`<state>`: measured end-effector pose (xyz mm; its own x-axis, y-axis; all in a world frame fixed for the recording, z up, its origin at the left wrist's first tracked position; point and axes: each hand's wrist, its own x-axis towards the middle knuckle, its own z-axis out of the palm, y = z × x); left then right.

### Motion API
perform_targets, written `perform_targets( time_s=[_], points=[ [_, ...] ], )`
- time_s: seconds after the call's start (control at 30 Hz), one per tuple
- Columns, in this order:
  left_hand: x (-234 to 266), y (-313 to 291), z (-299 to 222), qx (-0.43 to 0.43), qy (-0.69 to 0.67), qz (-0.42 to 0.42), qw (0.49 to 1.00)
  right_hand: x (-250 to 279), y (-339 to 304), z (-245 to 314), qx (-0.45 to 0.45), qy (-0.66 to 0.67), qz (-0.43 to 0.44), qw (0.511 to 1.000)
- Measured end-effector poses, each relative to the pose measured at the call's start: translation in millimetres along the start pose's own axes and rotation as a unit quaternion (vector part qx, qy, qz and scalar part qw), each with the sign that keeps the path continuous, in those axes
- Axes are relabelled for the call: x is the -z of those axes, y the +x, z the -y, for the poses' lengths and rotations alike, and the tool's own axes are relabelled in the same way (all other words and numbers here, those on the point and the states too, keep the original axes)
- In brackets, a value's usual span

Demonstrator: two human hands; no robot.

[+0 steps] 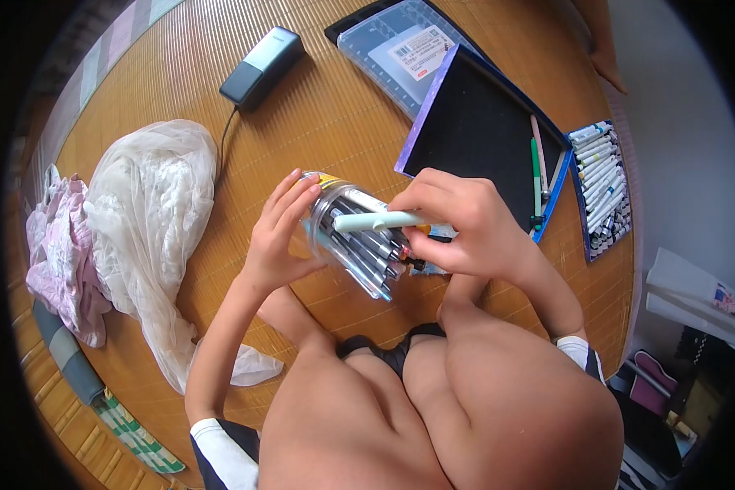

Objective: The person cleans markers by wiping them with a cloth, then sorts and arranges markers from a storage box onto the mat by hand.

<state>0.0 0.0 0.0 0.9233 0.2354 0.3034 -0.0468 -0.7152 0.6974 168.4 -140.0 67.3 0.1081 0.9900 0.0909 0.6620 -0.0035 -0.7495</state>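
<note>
My left hand (273, 233) is wrapped around a clear plastic jar (322, 200), which lies tilted with its mouth toward my right. Several pens (366, 249), mostly clear and dark-barrelled, fill the jar and stick out of it. In my right hand (465, 216) is a pale mint-green pen (371, 221), pinched near its right end and held across the pens. Its far right end is hidden by my fingers. Just beyond my right hand sits a shallow black-lined tray (482, 114) with a blue-purple rim, holding a green pen (536, 171) and a pink pen (536, 131) along its right side.
A box of white markers (600, 188) stands right of the tray. Behind it lies a clear plastic case (376, 49) with a label. A power bank (261, 69) with a cable, sheer white fabric (159, 180) and pink cloth (65, 245) are left. Another person's bare limb (603, 53) shows top right.
</note>
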Motion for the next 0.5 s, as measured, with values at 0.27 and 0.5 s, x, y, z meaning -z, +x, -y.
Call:
perform_targets(
  time_s=[0.27,0.5],
  points=[
    [0,4,-1,0.032,0.017,0.006,0.999,-2,5,-11,-0.042,0.038,-0.012,0.998],
    [-2,4,1,0.067,0.044,0.013,0.997,-7,9,-31,-0.065,0.031,-0.004,0.997]
  ],
)
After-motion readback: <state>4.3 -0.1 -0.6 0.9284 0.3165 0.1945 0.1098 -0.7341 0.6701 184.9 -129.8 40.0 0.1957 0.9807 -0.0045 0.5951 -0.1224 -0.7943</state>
